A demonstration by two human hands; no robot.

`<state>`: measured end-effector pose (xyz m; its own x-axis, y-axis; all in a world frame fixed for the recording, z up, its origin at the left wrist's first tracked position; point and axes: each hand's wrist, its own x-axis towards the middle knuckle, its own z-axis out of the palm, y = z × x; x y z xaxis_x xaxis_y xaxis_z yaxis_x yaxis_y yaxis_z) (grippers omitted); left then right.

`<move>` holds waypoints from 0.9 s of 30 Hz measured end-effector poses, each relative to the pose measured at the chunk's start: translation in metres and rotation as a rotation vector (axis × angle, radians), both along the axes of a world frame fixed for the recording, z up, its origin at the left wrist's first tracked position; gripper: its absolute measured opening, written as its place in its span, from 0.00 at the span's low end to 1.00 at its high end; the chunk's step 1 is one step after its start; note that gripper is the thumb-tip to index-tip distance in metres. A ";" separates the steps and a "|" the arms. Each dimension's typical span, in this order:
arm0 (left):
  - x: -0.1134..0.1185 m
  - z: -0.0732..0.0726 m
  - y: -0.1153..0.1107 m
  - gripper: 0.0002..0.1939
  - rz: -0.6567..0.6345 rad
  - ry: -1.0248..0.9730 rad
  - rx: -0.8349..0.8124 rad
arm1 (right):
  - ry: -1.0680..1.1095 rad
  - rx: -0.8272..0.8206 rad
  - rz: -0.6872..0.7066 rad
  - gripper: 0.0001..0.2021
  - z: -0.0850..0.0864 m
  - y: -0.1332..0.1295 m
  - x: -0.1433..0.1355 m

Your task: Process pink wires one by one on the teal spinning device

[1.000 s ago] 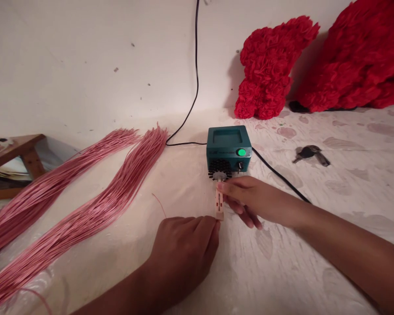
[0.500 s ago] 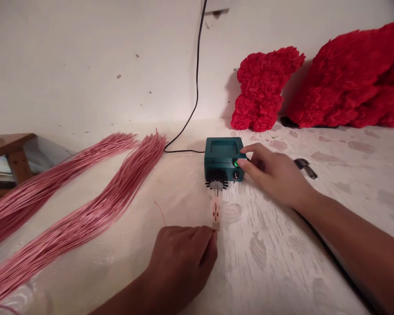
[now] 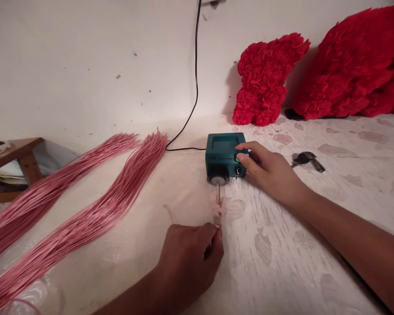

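Observation:
A small teal motor box (image 3: 225, 151) stands on the table, with a black round toothed wheel (image 3: 218, 174) on its front, blurred now. From the wheel a metal shaft leads to a pale pink twisting head (image 3: 218, 206), also blurred. My left hand (image 3: 193, 258) is closed just below that head, pinching a thin pink wire (image 3: 169, 213); its loose end sticks out on the left. My right hand (image 3: 269, 170) grips the box's right front corner, thumb on the green-lit button (image 3: 237, 159) and index finger on top. Its other fingers are partly hidden.
Two long bundles of pink wires (image 3: 118, 197) lie at the left. Red rose-covered bear shapes (image 3: 262, 81) lean at the back right. Keys (image 3: 307, 159) lie right of the box. A black cord (image 3: 196, 78) runs up the wall. A wooden stool (image 3: 29, 162) stands far left.
The toothed wheel and pink head have gone from sharp to blurred, as if spinning. My left hand still pinches the wire and my right thumb stays at the button. The view has shifted slightly.

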<state>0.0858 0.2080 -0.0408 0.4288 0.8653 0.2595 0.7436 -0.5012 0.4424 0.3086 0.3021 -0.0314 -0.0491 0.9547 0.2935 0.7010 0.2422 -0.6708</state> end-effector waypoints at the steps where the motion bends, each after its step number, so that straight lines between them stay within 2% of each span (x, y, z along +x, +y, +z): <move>1: 0.001 0.000 -0.001 0.16 0.013 -0.007 -0.017 | -0.023 0.012 -0.007 0.16 0.000 0.000 0.000; 4: 0.000 0.001 -0.004 0.16 0.025 -0.010 -0.049 | -0.041 0.033 -0.015 0.17 -0.001 0.000 -0.001; 7: -0.003 0.005 -0.010 0.17 -0.018 0.009 -0.047 | -0.044 0.044 -0.017 0.18 -0.003 0.000 -0.001; 10: -0.009 0.014 -0.018 0.17 -0.052 0.000 -0.051 | -0.037 0.055 -0.020 0.18 -0.005 0.000 -0.001; 13: -0.016 0.028 -0.022 0.16 -0.032 -0.036 -0.150 | -0.029 0.072 -0.024 0.19 -0.006 -0.001 0.002; 16: -0.021 0.043 -0.019 0.15 -0.008 -0.095 -0.328 | -0.035 0.128 -0.068 0.17 0.003 -0.008 0.005; 19: -0.025 0.054 -0.013 0.15 0.014 -0.192 -0.449 | -0.076 0.234 -0.079 0.12 0.024 -0.025 0.000; 21: -0.027 0.059 -0.009 0.14 -0.013 -0.257 -0.506 | -0.104 0.254 0.069 0.09 0.039 -0.042 -0.010; 23: -0.028 0.060 -0.007 0.13 -0.075 -0.317 -0.571 | -0.151 0.189 0.414 0.12 0.051 -0.060 -0.024; 24: -0.029 0.060 -0.007 0.13 -0.108 -0.355 -0.611 | -0.187 0.147 0.543 0.15 0.054 -0.068 -0.030; 26: -0.031 0.057 -0.006 0.12 -0.160 -0.436 -0.718 | -0.230 0.072 0.687 0.18 0.056 -0.078 -0.041; 27: -0.032 0.055 -0.006 0.12 -0.177 -0.473 -0.769 | -0.252 0.036 0.721 0.16 0.056 -0.081 -0.045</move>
